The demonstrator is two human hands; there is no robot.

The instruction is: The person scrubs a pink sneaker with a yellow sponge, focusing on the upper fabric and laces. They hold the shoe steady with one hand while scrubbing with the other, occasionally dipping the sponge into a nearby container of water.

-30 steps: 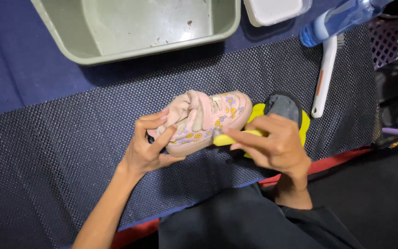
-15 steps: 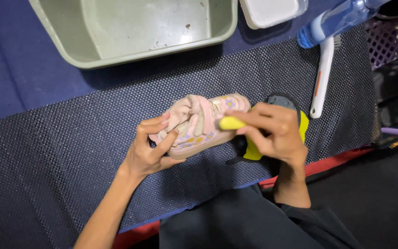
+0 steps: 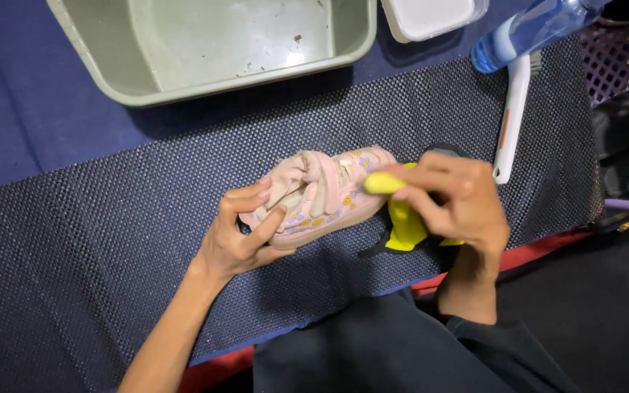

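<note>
A small pink child's shoe [image 3: 319, 195] with straps and little printed dots lies on its side on the dark mesh mat [image 3: 111, 240]. My left hand [image 3: 238, 234] grips its heel end. My right hand [image 3: 451, 196] holds a yellow cloth [image 3: 403, 218] and presses a fold of it against the shoe's toe side. A dark object lies partly hidden under my right hand and the cloth.
A grey-green plastic basin [image 3: 205, 51] stands at the back, with a white container [image 3: 431, 14] to its right. A white brush [image 3: 512, 120] and a blue spray bottle [image 3: 529, 29] lie at the right, beside a purple basket [image 3: 624, 62]. Blue fabric covers the table's left.
My right hand with the yellow cloth has moved left from the shoe's toe onto its side. The left hand keeps holding the heel, and the shoe has barely shifted.
</note>
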